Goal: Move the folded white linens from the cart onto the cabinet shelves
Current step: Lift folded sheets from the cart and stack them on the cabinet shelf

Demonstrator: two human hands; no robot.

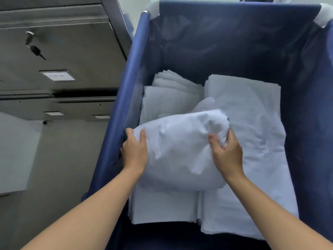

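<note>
A blue fabric cart (126, 91) fills the right of the view, with several folded white linens lying flat in it. A bundled white linen (178, 150) is raised above the stacks. My left hand (134, 150) grips its left edge, thumb on top, close to the cart's left rail. My right hand (226, 154) clutches a bunched corner of the same linen on its right side. A larger folded stack (252, 132) lies under and to the right of it. Another stack (169, 98) sits at the back left of the cart.
A grey metal cabinet (72, 51) with closed doors stands to the left of the cart. A key (35, 49) hangs in a lock on its upper door. White label plates are on the doors. Grey floor lies between me and the cabinet.
</note>
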